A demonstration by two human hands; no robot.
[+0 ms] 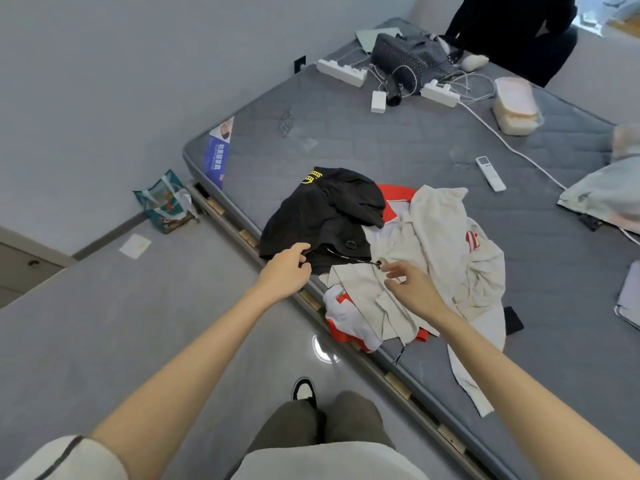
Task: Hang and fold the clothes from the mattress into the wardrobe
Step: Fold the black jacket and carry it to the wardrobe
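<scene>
A pile of clothes lies at the near edge of the grey mattress [398,140]: a black garment [322,209] with a yellow print, a cream garment [440,237], and a red and white garment [346,317] underneath. My left hand [287,268] reaches the black garment's lower edge, its fingers curled at a black drawstring [343,257]. My right hand [410,285] hovers over the cream cloth with fingers spread loosely, close to the cord's end, holding nothing that I can see. The wardrobe is out of view.
Farther back on the mattress lie power strips [341,72] with white cables, a dark bag [412,55], a plastic box [514,105], a remote [490,173] and a pillow [606,199]. A person in black sits at the far corner. A green bag [166,202] stands on the floor.
</scene>
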